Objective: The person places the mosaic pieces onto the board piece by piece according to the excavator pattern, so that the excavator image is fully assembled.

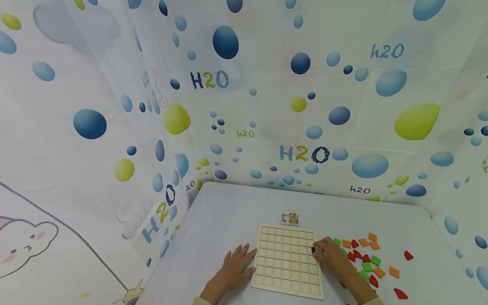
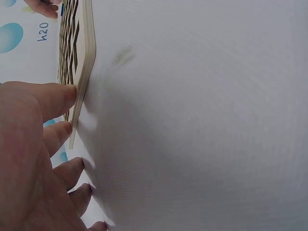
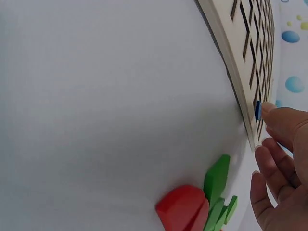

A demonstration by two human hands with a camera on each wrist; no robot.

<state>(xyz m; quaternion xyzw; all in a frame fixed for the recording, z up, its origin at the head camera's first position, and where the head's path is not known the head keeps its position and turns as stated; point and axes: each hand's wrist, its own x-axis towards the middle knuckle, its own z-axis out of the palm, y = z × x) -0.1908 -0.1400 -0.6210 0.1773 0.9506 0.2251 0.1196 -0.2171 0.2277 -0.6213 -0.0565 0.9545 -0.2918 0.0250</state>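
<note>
A square wooden grid board (image 1: 287, 271) lies flat on the white surface (image 1: 225, 212) and is the centre of the clock here. At its 9 o'clock side is the left hand (image 1: 237, 267), fingers spread wide; the thumb and index finger touch the board's edge, and the other fingertips rest on the surface.

At 3 o'clock the right hand (image 1: 331, 255) reaches over the opposite edge, its fingers drawn narrow and pinching a small dark blue piece (image 1: 313, 250). That piece is at about 2 o'clock within the grid, at the column nearest the right hand; whether it sits fully down in a cell I cannot tell.

Just beyond the board at 12 o'clock lies a small card (image 1: 290, 218) printed with an orange and green design. Past the right hand, from half past 2 to 4 o'clock, loose pieces lie scattered: orange diamonds (image 1: 394, 272), green diamonds (image 1: 367, 267) and red fan-shaped pieces (image 1: 400, 293). Two of the red ones lie well apart from the main cluster, towards 3 and half past 3.

Behind the surface, at 12 o'clock, hangs a white sheet (image 1: 263, 106) printed with blue and yellow-green bubbles and "H2O" lettering.
</note>
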